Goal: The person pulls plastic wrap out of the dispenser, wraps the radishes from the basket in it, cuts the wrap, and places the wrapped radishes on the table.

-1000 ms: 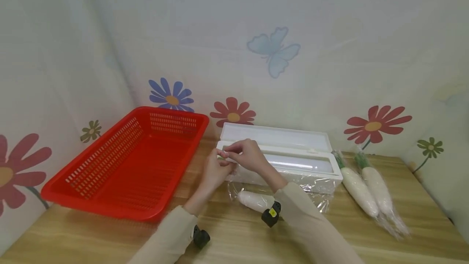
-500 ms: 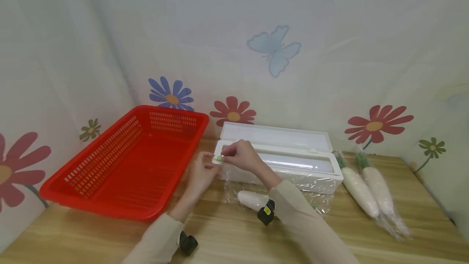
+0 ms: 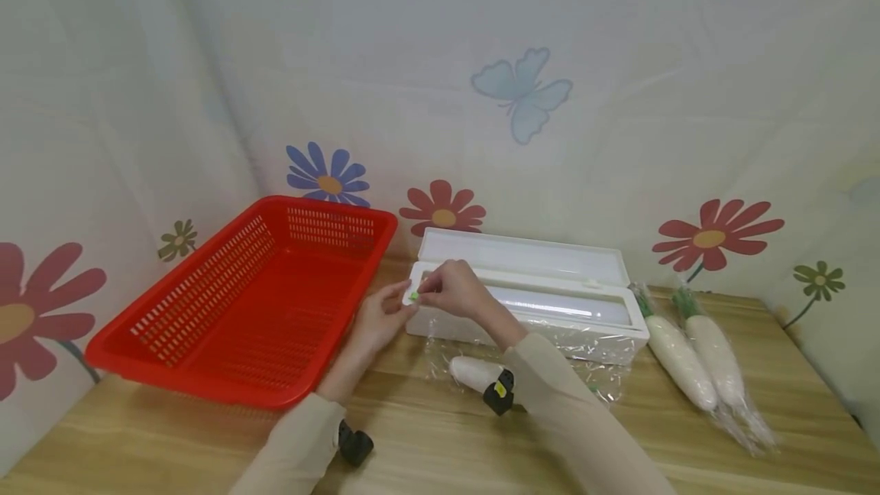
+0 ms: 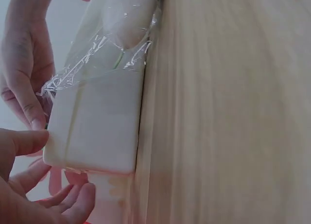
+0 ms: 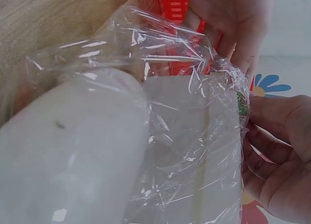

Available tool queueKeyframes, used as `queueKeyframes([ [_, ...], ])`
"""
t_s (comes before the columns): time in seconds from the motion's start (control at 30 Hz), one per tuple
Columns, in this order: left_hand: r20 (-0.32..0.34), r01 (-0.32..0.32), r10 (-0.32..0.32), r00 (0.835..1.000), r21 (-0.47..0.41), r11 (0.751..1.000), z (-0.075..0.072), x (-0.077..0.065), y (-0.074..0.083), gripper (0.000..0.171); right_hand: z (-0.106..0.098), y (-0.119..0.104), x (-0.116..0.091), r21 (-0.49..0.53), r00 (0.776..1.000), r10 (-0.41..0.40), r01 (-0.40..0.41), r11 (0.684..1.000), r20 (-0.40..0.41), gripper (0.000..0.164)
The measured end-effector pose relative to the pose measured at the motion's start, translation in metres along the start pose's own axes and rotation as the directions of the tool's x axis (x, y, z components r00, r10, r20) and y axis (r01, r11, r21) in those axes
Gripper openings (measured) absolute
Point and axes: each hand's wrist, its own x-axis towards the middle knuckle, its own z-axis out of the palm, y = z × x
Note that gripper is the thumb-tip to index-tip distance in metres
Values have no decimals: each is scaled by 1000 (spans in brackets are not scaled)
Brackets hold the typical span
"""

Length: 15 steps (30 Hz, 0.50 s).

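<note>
A white cling film box (image 3: 598, 340) stands with its lid (image 3: 529, 254) raised and a film roll (image 3: 564, 306) inside. My right hand (image 3: 457, 292) pinches bunched cling film (image 5: 233, 78) at the box's left end, right beside a small green slider (image 3: 413, 296). In the right wrist view its fingertips partly cover the slider. My left hand (image 3: 378, 317) is at that same end; the left wrist view shows its thumb and forefinger touching the box corner, other fingers loosely bent. Film hangs down the front, over a white radish (image 3: 474, 373) partly hidden by the right wrist.
A red perforated basket (image 3: 296, 388) stands to the left. Two film-wrapped white radishes with green tops, the nearer one (image 3: 681, 361) and the farther one (image 3: 715, 350), lie right of the box on the wooden table (image 3: 440, 449). A flowered cloth (image 3: 584, 174) hangs behind.
My left hand has drawn away from the right hand's fingertips, moving left to the box end. The right hand has shifted slightly left, and the green slider has come into sight.
</note>
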Motion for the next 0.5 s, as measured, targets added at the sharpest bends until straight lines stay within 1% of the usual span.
queueKeyframes([
  [0.1,69,22,-17,997,-59,998,2,6,-1,43,-2,0,1,-49,1000,-23,23,999,-1,9],
  [0.17,108,49,-41,993,-73,996,3,9,-1,44,-3,1,1,-62,999,-34,34,997,4,9],
  [0.23,134,86,-74,988,-85,993,4,11,0,45,-5,3,0,-78,998,-57,58,995,13,8],
  [0.3,141,125,-112,984,-90,988,5,11,1,46,-9,6,-3,-105,997,-78,80,991,20,7],
  [0.33,142,135,-121,982,-95,986,6,11,2,46,-11,7,-5,-114,996,-82,84,990,21,7],
  [0.4,134,143,-129,983,-102,985,6,11,3,47,-16,10,-9,-134,996,-90,92,987,19,5],
  [0.5,113,137,-125,986,-106,985,6,11,2,47,-20,14,-14,-138,995,-100,101,985,20,6],
])
